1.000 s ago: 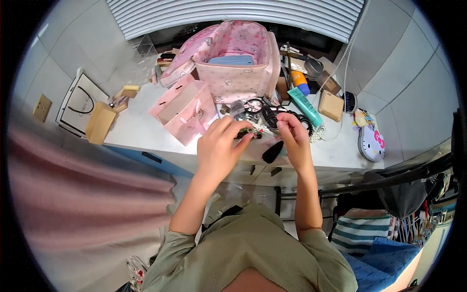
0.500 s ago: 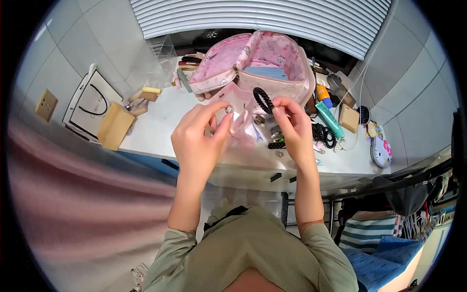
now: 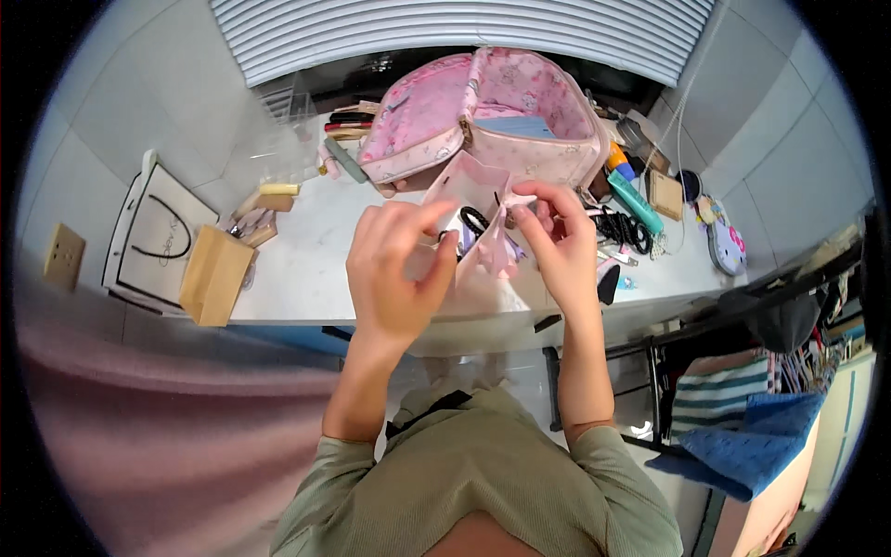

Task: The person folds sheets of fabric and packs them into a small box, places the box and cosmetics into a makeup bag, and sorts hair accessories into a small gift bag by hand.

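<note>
A small pink gift bag with a ribbon bow is tilted with its mouth open between my hands. My right hand is closed, pinching the bag's upper edge by the ribbon. My left hand is at the bag's left side, thumb and forefinger spread apart, and no ring shows between them. Inside the bag lies a black braided hair tie, among small items partly hidden by the bag's wall and my fingers. Behind the bag stands an open pink patterned case with a blue flat item inside.
On the white counter are a wooden box and a white paper bag at left. Black hair ties, a teal tube and a character-shaped case lie at right. A pink curtain hangs at near left.
Both the ring and the braided hair tie have left my fingertips; a black braided tie now shows inside the bag. My left fingers have parted, and my right hand has taken the bag's edge.
</note>
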`<state>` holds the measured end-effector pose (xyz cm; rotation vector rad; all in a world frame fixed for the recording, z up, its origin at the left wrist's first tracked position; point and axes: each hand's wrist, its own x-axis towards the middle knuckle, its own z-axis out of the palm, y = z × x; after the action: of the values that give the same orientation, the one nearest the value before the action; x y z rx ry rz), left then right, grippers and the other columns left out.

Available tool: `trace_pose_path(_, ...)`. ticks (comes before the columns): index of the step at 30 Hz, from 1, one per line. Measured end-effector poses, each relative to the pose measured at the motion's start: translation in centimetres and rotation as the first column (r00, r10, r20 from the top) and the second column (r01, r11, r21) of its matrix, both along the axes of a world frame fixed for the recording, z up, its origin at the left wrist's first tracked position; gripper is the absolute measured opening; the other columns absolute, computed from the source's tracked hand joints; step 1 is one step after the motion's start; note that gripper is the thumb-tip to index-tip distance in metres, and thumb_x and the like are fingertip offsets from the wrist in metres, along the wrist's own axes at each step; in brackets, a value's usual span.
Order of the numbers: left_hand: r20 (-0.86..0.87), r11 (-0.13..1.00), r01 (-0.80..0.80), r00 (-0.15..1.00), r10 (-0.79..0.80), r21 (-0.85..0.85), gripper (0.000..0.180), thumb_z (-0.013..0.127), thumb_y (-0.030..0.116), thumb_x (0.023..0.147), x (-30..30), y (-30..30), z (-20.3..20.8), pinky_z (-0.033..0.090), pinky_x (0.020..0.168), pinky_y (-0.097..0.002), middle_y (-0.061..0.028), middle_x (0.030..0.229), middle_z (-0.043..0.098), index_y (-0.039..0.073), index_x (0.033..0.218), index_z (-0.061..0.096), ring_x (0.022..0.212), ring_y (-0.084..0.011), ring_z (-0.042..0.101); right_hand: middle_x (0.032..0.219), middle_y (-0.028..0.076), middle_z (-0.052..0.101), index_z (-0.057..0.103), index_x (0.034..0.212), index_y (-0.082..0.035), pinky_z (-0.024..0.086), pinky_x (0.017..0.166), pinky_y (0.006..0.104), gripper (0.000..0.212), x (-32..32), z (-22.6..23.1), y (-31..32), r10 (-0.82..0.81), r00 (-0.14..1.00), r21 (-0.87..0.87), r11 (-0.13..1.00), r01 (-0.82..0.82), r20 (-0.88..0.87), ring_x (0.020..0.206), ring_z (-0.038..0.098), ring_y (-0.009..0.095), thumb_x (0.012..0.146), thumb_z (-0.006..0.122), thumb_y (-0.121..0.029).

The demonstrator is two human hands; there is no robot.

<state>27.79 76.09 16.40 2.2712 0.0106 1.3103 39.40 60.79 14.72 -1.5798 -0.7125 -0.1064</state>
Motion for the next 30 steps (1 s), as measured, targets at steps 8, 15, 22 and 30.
trace_pose_path(8, -0.015, 0.926, 0.358, 0.932, -0.362, -0.118, 0.039, 0.072, 0.002, 0.075, -0.1, -4.2, -1.4, 0.048, 0.068, -0.0327, -0.0007, 0.077, 0.061, 0.009, 0.114, 0.070, 0.072, -0.0189, 0.059, 0.083, -0.003, 0.047, 0.070, 0.105, -0.003, 0.033, 0.059, 0.0188, 0.017, -1.7, -1.7, -4.4, -0.167, 0.984, 0.022, 0.986, 0.168, -0.062, 0.072, 0.042, 0.004, 0.088, 0.068, -0.004)
trace_pose_path(15, -0.036, 0.915, 0.382, 0.920, -0.390, -0.130, 0.034, 0.073, -0.003, 0.074, 1.5, -7.1, -3.1, 0.041, 0.056, -0.0254, -0.0019, 0.079, 0.061, 0.009, 0.106, 0.070, 0.062, -0.0119, 0.051, 0.079, -0.002, 0.049, 0.072, 0.103, -0.004, 0.034, 0.058, 0.0205, 0.016, -1.4, -2.5, -9.5, -0.311, 0.948, -0.085, 0.949, 0.305, -0.068, 0.067, 0.042, 0.005, 0.088, 0.067, -0.003)
trace_pose_path(22, -0.344, 0.957, 0.241, 0.895, -0.284, -0.164, 0.020, 0.074, 0.014, 0.079, 4.1, -9.5, -5.9, 0.050, 0.062, -0.0330, 0.0007, 0.085, 0.063, 0.017, 0.098, 0.070, 0.071, -0.0191, 0.062, 0.082, 0.005, 0.063, 0.074, 0.096, -0.006, 0.047, 0.065, 0.0267, 0.015, 0.0, -3.5, -13.4, -0.266, 0.959, -0.294, 0.913, 0.284, 0.100, 0.071, 0.057, 0.015, 0.081, 0.074, -0.008)
trace_pose_path(30, -0.479, 0.998, -0.028, 0.878, -0.005, -0.061, 0.022, 0.077, 0.017, 0.077, 6.3, -10.9, -7.7, 0.050, 0.067, -0.0331, 0.0000, 0.091, 0.064, 0.016, 0.098, 0.072, 0.076, -0.0205, 0.063, 0.083, 0.003, 0.064, 0.075, 0.090, -0.011, 0.052, 0.065, 0.0313, 0.020, 1.4, -4.7, -16.5, -0.118, 0.980, -0.462, 0.869, 0.179, 0.158, 0.076, 0.063, 0.019, 0.072, 0.081, -0.017)
